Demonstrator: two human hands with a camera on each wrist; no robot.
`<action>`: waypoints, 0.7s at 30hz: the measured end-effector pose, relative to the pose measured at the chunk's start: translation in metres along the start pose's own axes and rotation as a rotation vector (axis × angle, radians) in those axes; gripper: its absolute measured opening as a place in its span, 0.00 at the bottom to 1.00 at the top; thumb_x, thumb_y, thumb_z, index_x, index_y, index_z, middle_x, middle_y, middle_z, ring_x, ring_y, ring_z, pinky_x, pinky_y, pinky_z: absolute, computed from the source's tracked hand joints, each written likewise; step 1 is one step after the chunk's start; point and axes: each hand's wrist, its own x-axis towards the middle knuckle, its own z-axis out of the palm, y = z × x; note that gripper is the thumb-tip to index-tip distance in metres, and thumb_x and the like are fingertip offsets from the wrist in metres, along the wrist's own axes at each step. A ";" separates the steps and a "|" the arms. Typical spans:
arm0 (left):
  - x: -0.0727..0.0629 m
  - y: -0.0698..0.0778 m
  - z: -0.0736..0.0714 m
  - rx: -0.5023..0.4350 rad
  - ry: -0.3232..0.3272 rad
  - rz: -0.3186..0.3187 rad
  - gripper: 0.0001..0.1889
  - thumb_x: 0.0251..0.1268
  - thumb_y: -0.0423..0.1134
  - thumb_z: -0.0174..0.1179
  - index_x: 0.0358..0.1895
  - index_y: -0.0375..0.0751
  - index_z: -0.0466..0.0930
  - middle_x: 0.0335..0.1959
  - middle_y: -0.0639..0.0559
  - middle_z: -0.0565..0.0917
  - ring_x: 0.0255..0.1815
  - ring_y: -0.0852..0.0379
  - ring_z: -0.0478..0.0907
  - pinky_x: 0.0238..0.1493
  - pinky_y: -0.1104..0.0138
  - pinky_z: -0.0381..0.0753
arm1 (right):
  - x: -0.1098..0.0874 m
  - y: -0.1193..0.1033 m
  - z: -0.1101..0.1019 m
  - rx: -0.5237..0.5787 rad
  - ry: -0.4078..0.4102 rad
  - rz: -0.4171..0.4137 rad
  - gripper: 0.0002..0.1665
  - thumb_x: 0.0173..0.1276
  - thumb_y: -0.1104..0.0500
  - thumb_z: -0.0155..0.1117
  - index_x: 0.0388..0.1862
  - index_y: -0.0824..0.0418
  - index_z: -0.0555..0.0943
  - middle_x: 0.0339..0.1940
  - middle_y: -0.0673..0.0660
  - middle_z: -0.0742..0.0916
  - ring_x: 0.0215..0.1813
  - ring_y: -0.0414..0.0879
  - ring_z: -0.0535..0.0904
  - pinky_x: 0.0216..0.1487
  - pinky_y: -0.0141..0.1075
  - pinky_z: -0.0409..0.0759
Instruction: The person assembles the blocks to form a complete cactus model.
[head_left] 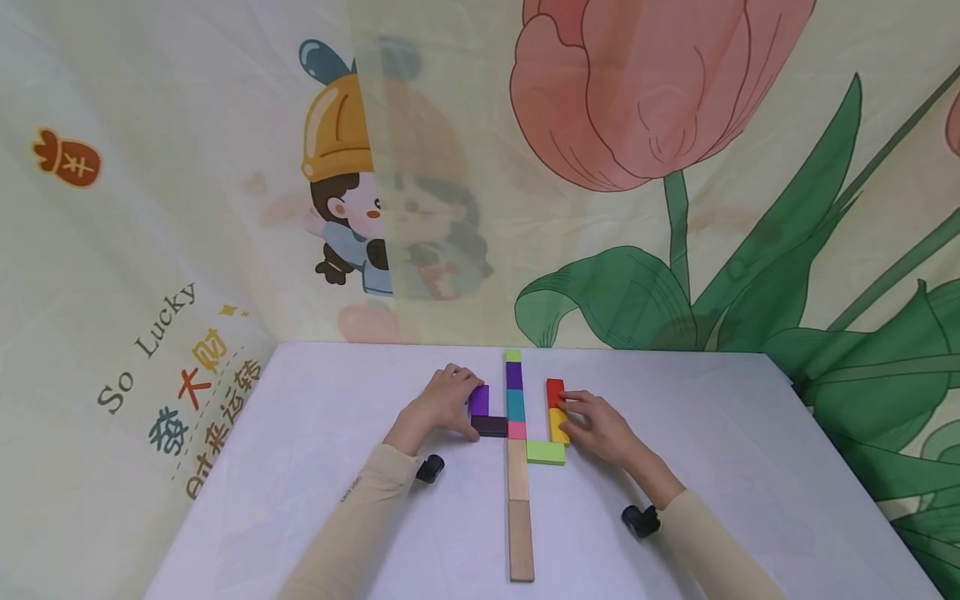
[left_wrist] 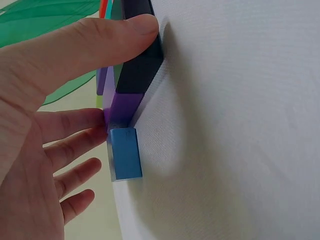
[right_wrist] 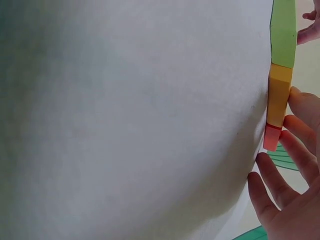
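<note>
In the head view, my left hand [head_left: 442, 404] rests by a purple block [head_left: 480, 400] and a black block [head_left: 489, 427]. Its straight thumb lies against the black block in the left wrist view, with fingertips at the purple block where a blue block [left_wrist: 126, 154] adjoins it; from the head, the hand hides the blue one. On the other side, my right hand [head_left: 603, 427] touches a yellow block [head_left: 558, 425] and a red block [head_left: 554, 392] with extended fingertips. Below the yellow piece lies a light green block [head_left: 546, 452].
Between the hands runs a straight line of blocks: small green [head_left: 513, 355], dark purple [head_left: 513, 375], teal [head_left: 515, 405], pink [head_left: 517, 430], then two plain wooden blocks [head_left: 518, 471]. A white cloth-covered table [head_left: 300, 467] carries everything, with a printed curtain [head_left: 450, 167] behind.
</note>
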 end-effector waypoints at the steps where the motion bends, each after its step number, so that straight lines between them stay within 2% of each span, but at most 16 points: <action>1: 0.000 0.000 0.000 -0.002 0.001 0.001 0.47 0.35 0.56 0.79 0.64 0.40 0.73 0.61 0.47 0.76 0.65 0.47 0.65 0.66 0.55 0.65 | 0.000 0.000 0.000 -0.002 0.001 -0.001 0.26 0.63 0.54 0.68 0.61 0.59 0.80 0.64 0.59 0.79 0.67 0.58 0.73 0.64 0.54 0.75; 21: 0.001 0.000 -0.003 -0.049 -0.005 0.010 0.49 0.36 0.55 0.79 0.66 0.40 0.71 0.62 0.46 0.75 0.65 0.46 0.65 0.66 0.54 0.65 | 0.000 -0.001 0.000 0.013 -0.004 0.015 0.27 0.64 0.54 0.68 0.61 0.58 0.79 0.65 0.58 0.78 0.67 0.58 0.73 0.64 0.54 0.74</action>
